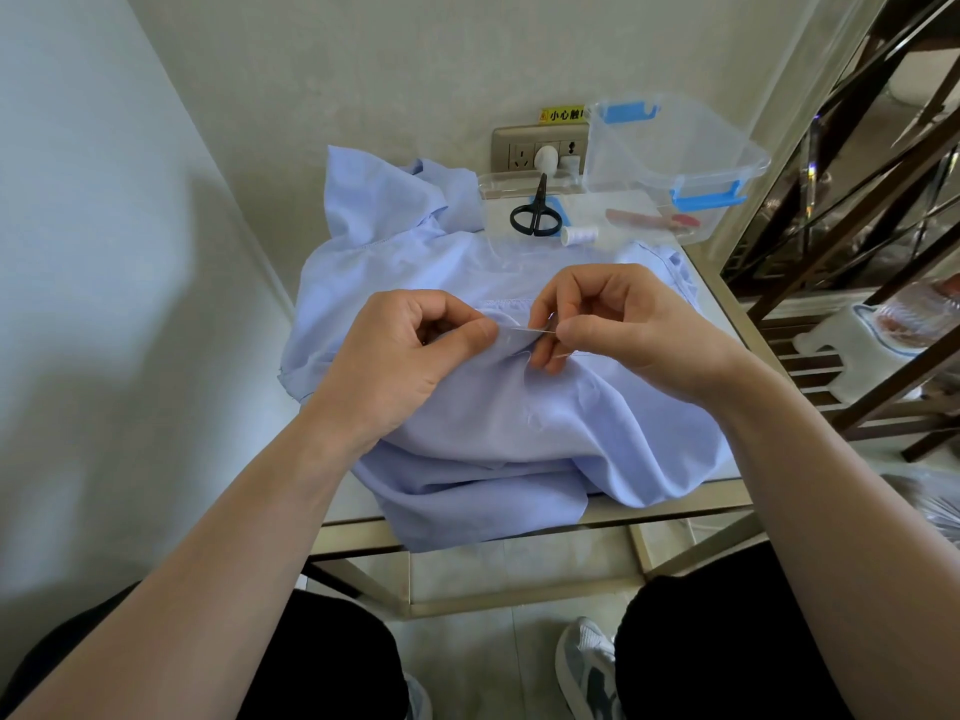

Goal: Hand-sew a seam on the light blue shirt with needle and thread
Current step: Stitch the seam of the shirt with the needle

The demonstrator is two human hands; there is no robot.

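The light blue shirt (498,433) lies crumpled over a small glass-topped table (717,298), its front edge hanging over the near side. My left hand (410,350) pinches a fold of the shirt between thumb and forefinger. My right hand (618,319) holds a thin silver needle (530,331) between thumb and fingers, with the point at the pinched fold. A fine white thread (571,354) runs from under the right fingers across the cloth.
Black scissors (536,210), a white thread spool (579,234) and a red flat item (654,219) sit at the table's back. A clear plastic box (670,148) with blue latches stands behind them, below a wall socket (535,150). A dark metal rack (857,226) stands right.
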